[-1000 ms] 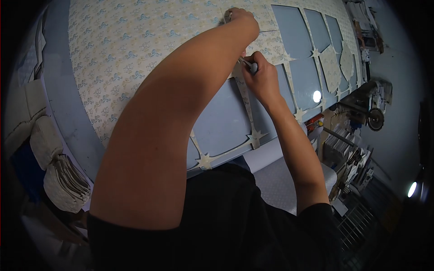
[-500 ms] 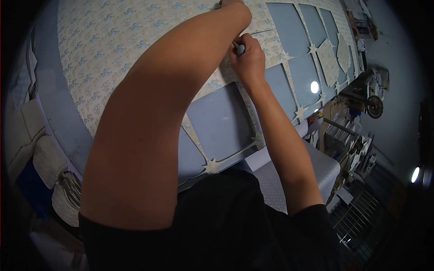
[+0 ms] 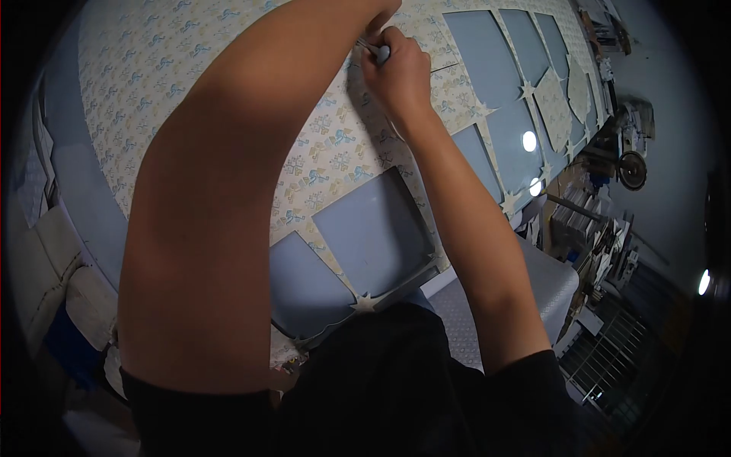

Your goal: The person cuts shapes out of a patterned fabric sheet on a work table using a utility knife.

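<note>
My right hand (image 3: 399, 75) is closed round a slim tool (image 3: 382, 54) with a rounded grey end and a thin metal shaft. Its working tip is hidden behind my left forearm. The hand rests over a large cream sheet (image 3: 335, 137) printed with blue and beige figures. A dark, straight slit (image 3: 445, 68) runs through the sheet just right of my right hand. My left hand (image 3: 385, 11) is at the top edge of the view, beyond the right one; its fingers are cut off by the frame.
Rectangular openings in the sheet show the blue-grey tabletop (image 3: 373, 228), with narrow strips and star-shaped scraps (image 3: 365, 303) between them. Loose patterned pieces (image 3: 553, 107) lie at the right. Pale padded bundles (image 3: 91, 297) stand at the left, and a silvery wrapped roll (image 3: 552, 293) is near my right elbow.
Both hands have moved up and left across the sheet, my right hand still holding the tool. The view has shifted slightly, so the table sits lower in it.
</note>
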Available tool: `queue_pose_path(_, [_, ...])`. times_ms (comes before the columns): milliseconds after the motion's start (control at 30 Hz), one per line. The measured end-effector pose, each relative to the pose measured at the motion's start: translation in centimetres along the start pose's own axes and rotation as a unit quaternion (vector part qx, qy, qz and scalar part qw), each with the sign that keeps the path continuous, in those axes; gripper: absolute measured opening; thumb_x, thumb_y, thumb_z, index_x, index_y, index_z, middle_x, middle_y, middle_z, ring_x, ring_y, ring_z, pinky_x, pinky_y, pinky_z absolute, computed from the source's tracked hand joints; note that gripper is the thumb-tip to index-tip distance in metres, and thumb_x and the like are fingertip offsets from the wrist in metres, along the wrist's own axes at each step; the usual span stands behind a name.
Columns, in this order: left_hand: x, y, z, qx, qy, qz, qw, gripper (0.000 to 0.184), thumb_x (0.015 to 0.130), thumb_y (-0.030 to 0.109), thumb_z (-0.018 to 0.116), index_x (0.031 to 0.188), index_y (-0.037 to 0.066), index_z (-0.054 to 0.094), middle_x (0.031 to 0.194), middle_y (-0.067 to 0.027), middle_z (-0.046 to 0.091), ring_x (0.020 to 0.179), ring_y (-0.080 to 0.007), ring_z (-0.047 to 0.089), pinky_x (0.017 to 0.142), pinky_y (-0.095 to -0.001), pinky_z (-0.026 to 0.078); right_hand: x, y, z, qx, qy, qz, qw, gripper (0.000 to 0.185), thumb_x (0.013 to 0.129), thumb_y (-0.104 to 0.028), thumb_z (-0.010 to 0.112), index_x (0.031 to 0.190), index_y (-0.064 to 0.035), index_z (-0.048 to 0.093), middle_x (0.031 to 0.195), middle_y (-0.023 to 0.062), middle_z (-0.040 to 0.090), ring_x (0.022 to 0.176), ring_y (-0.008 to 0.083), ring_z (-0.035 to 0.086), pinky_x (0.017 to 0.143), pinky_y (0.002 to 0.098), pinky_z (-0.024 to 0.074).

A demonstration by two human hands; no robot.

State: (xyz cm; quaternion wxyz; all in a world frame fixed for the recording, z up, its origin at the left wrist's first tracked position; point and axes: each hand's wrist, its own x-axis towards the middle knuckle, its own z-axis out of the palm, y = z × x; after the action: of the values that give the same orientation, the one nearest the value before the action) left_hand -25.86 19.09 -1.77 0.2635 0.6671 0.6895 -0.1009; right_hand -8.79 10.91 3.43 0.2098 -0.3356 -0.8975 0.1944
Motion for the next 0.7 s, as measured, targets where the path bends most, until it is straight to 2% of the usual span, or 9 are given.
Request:
queue_pose_path(33, [-0.1,-0.1,0.1,-0.002,0.001,0.0,1.0,0.054,0.07,0.039,0.093,0.115,0.012,0.078,0.106,-0.0099,0.077,0.107,-0.0286,0.072,0.092,-0.0499,0.053,0.4,0.2,0.7,0.017,0.008,0.003,1.0,0.02,0.082,-0.014,0.078,0.099,-0.0092,0.068,0.09,0.0103,0.072,0.094,0.0314,0.064,0.086,0.045,0.045])
queue_pose_path(267, [-3.4,0.2,-1.2,-0.008,0.021,-0.033,0.999,0.05,0.074,0.042,0.09,0.114,0.013,0.079,0.112,-0.0103,0.078,0.114,-0.0296,0.071,0.098,-0.0529,0.051,-1.2,1.8,3.4,0.096,0.104,-0.041,0.989,0.017,0.086,-0.014,0.077,0.1,-0.009,0.067,0.09,0.0113,0.071,0.089,0.0332,0.064,0.082,0.0464,0.0455])
queue_pose_path(333, [-5.7,0.4,-2.6,0.0,0.034,-0.051,0.998,0.049,0.076,0.043,0.089,0.113,0.014,0.08,0.113,-0.0104,0.078,0.116,-0.0299,0.071,0.099,-0.0537,0.051,-2.5,2.6,2.9,0.195,0.105,0.001,0.975,0.018,0.089,-0.015,0.076,0.102,-0.0063,0.068,0.092,0.0138,0.071,0.088,0.0366,0.065,0.08,0.0463,0.0492])
queue_pose_path(400, [-7.0,-0.1,-1.3,-0.062,0.116,-0.027,0.991,0.047,0.072,0.052,0.09,0.092,0.01,0.081,0.09,-0.0092,0.079,0.098,-0.0297,0.076,0.092,-0.0501,0.054,-4.4,2.7,0.9,0.234,0.083,0.055,0.967,0.022,0.091,-0.017,0.076,0.106,-0.0036,0.068,0.099,0.0172,0.072,0.09,0.0386,0.068,0.08,0.0445,0.0532])
queue_pose_path(433, [-8.3,0.2,-1.4,-0.087,0.092,-0.054,0.99,0.062,0.063,0.056,0.092,0.103,0.014,0.07,0.103,-0.0085,0.075,0.101,-0.0333,0.071,0.083,-0.0479,0.055,-5.4,3.4,-0.3,0.227,0.078,0.046,0.97,0.025,0.093,-0.018,0.076,0.111,-0.0022,0.069,0.103,0.019,0.073,0.095,0.0347,0.071,0.084,0.0406,0.0548])
queue_pose_path(467, [-9.4,0.6,0.7,-0.075,0.216,-0.059,0.972,0.059,0.066,0.055,0.091,0.104,0.015,0.07,0.109,-0.0087,0.074,0.111,-0.034,0.066,0.09,-0.0497,0.052,-6.4,2.8,-1.8,0.21,0.092,0.065,0.971,0.023,0.095,-0.017,0.074,0.111,-0.0018,0.069,0.104,0.0164,0.074,0.096,0.0275,0.072,0.085,0.0372,0.0553])
queue_pose_path(533, [-11.3,1.2,2.9,-0.149,0.282,-0.058,0.946,0.048,0.077,0.048,0.085,0.109,0.016,0.07,0.12,-0.0089,0.068,0.12,-0.0343,0.059,0.1,-0.0518,0.046,-8.2,5.7,-2.5,0.202,0.112,0.066,0.971,0.02,0.098,-0.012,0.07,0.114,-0.0014,0.07,0.11,0.0127,0.074,0.099,0.0206,0.071,0.089,0.0336,0.0555])
queue_pose_path(567, [-12.0,1.9,4.4,-0.171,0.32,-0.065,0.93,0.045,0.081,0.045,0.083,0.113,0.017,0.069,0.126,-0.0092,0.064,0.125,-0.0344,0.055,0.104,-0.0502,0.044,-8.8,6.4,-2.4,0.329,0.1,0.154,0.926,0.02,0.1,-0.009,0.066,0.117,-0.0001,0.069,0.111,0.0133,0.073,0.102,0.0196,0.07,0.092,0.0333,0.0551])
queue_pose_path(700, [-16.0,5.4,8.7,-0.235,0.44,-0.08,0.863,0.04,0.094,0.019,0.069,0.133,0.011,0.064,0.141,-0.011,0.057,0.135,-0.033,0.048,0.118,-0.0496,0.034,-9.9,10.5,-4.2,0.254,0.085,0.081,0.96,0.027,0.1,-0.004,0.062,0.127,0.0008,0.064,0.121,0.0174,0.072,0.114,0.0287,0.07,0.102,0.0361,0.052])
